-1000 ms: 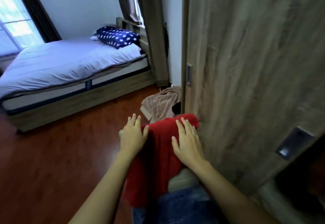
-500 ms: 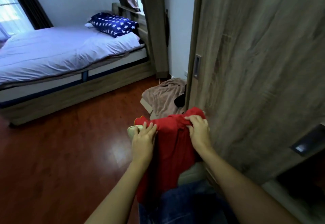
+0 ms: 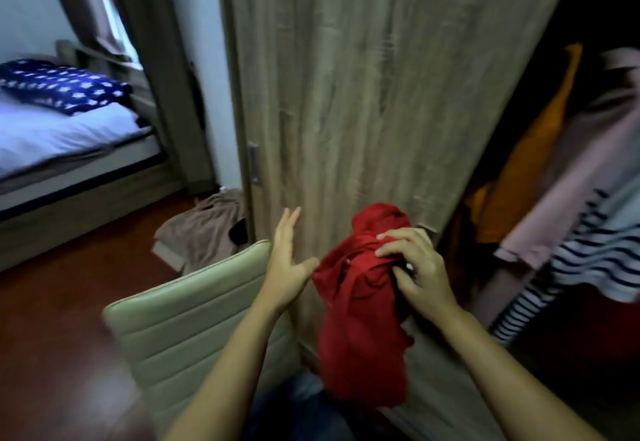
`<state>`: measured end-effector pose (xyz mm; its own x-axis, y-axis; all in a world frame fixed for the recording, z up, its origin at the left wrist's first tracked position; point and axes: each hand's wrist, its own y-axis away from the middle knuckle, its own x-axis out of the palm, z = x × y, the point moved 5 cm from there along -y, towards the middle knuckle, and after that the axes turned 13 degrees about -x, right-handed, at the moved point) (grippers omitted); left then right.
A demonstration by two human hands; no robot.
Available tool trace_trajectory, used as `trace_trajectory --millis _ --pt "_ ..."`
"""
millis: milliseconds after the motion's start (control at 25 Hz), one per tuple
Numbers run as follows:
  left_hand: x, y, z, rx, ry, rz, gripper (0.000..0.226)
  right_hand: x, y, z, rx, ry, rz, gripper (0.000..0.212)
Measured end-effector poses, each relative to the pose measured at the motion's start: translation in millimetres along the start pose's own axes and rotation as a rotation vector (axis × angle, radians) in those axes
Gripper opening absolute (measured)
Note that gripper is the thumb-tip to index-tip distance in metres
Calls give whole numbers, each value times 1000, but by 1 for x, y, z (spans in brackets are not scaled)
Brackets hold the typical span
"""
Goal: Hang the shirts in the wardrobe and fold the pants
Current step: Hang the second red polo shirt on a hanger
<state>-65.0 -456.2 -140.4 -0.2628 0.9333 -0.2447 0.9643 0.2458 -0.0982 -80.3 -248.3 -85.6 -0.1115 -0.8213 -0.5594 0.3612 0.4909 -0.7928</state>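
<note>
Close to the wardrobe door (image 3: 363, 94), your right hand (image 3: 420, 269) grips the red shirt (image 3: 360, 319). Your fingers are curled round a bunch of it near the top. The rest hangs loose below your hand. A tiny pale thing peeks out by your thumb, and I cannot tell what it is.

Your left hand (image 3: 287, 260) is open, with straight fingers and the thumb just beside the shirt's edge. A moment ago both hands pinched the shirt while it lay over the back of the chair (image 3: 194, 312). Now the shirt is up off the chair and only your right hand holds it. The chair back shows bare under your left arm.

You have also turned your head to the right. Before, you saw mostly the door. Now the open side of the wardrobe shows, with an orange top (image 3: 533, 170), a pink top (image 3: 595, 170) and a striped top (image 3: 588, 253) hanging inside, to the right of the shirt.

I think the picking up is done and the hanging comes next. The shirt is not hung yet. It is all scrunched, so you will likely need to shake it out first, and I see no hanger for sure.

Farther off to the left, a brown cloth (image 3: 204, 229) lies on the floor by the door's edge. I cannot tell if it is a shirt or pants. Past it is the bed (image 3: 62, 136) with a starry pillow (image 3: 62, 89).
</note>
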Motion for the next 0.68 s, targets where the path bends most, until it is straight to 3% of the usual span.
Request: trace_trajectory --millis 120,200,480,680 --pt "84 9 -31 43 -28 477 81 -62 17 1 14 73 -20 36" --pt "132 22 -47 20 50 637 63 -103 28 1 41 144 -63 39" --pt "235 49 -79 -40 93 773 12 -215 80 3 155 316 -184 38" --pt "269 47 -62 -91 -14 856 13 -252 114 7 209 414 -279 39"
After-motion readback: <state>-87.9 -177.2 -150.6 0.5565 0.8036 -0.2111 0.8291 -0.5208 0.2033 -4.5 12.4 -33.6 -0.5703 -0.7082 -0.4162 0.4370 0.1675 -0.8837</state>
